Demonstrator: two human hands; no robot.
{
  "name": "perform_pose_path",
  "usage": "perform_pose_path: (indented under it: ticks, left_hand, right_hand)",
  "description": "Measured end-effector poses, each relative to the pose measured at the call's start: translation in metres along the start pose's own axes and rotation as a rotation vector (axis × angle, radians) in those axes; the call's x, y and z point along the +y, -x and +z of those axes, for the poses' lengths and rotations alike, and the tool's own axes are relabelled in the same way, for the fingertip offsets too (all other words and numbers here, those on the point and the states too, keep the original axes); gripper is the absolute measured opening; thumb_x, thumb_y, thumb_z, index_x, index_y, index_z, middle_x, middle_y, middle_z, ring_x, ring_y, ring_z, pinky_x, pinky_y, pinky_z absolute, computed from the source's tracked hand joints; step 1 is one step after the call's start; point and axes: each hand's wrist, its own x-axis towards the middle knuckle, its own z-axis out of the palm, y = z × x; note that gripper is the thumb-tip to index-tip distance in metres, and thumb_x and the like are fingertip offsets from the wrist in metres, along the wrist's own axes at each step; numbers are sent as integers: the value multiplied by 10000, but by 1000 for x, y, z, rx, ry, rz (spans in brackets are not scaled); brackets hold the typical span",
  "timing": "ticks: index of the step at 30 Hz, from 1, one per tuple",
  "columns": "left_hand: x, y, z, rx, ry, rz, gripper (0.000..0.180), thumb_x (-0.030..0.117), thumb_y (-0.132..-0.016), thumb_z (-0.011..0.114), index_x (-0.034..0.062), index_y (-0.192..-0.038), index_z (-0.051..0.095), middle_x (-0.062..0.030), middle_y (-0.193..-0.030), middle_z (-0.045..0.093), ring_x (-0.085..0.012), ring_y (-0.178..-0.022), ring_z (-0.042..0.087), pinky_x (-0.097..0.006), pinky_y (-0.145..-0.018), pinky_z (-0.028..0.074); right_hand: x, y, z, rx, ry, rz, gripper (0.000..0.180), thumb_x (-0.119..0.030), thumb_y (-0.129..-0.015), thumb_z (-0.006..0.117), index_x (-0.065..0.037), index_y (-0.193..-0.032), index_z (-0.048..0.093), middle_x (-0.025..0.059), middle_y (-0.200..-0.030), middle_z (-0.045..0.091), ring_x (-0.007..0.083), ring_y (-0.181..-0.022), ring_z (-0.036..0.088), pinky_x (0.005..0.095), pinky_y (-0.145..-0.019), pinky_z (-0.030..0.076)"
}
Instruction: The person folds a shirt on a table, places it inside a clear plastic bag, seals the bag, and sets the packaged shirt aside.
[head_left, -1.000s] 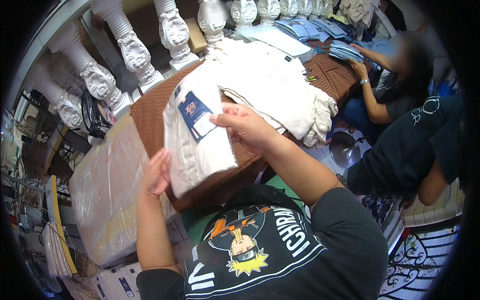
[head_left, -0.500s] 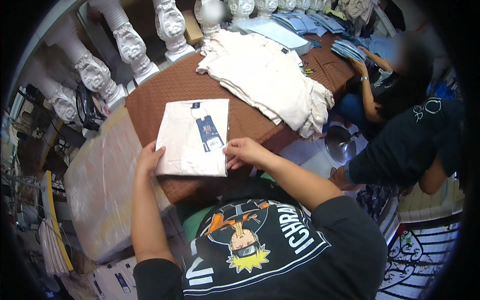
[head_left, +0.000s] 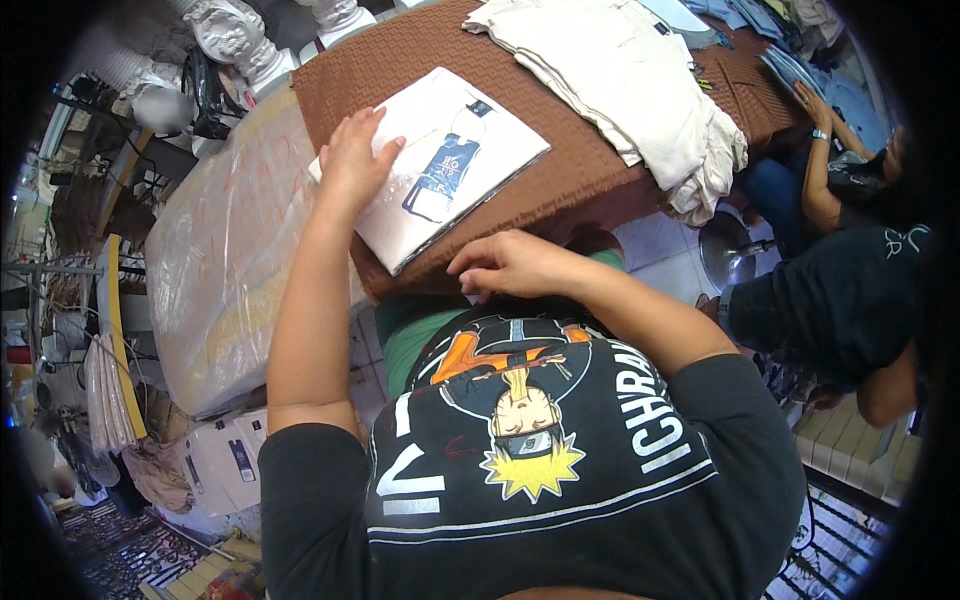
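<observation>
Left hand lies flat, fingers spread, on the near-left part of the folded white garment in clear wrap; it presses rather than grips. Right hand sits at the near edge of the counter, fingers curled loosely, clamped on nothing visible; what its fingertips touch is hidden beneath the knuckles. The packaged garment lies askew on the brown textured covering, near-left corner close to the counter's edge, a blue tag showing through the wrap. Far right, a stack of cream garments overhangs the right edge; its far end is cut off by the frame. Open covering remains between package and stack. Left of the counter stands a large plastic-wrapped bundle, contents indistinct. Another person's arm shows at far right, partly cropped.
</observation>
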Motion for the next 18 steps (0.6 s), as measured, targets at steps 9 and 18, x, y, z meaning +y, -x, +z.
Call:
perform_pose_path:
  ticks: [9,18]
  left_hand:
    - [41,43,33,-108,-213,-62,631,501,-858,506,127,-1358,411,-160,-1453,279,-363,-1371,151,-595,-1052,75]
    - [58,52,27,185,-54,105,394,295,-822,622,142,-1183,582,-100,-1343,424,-336,-1325,263,-595,-1034,158]
  right_hand:
    - [-10,20,-72,335,388,-51,250,-228,-860,579,-52,-1027,638,116,-829,678,208,-741,667,330,-694,510]
    - [21,-74,-184,769,445,-3,278,-306,-815,639,-80,-967,695,89,-836,687,190,-734,634,311,-694,490]
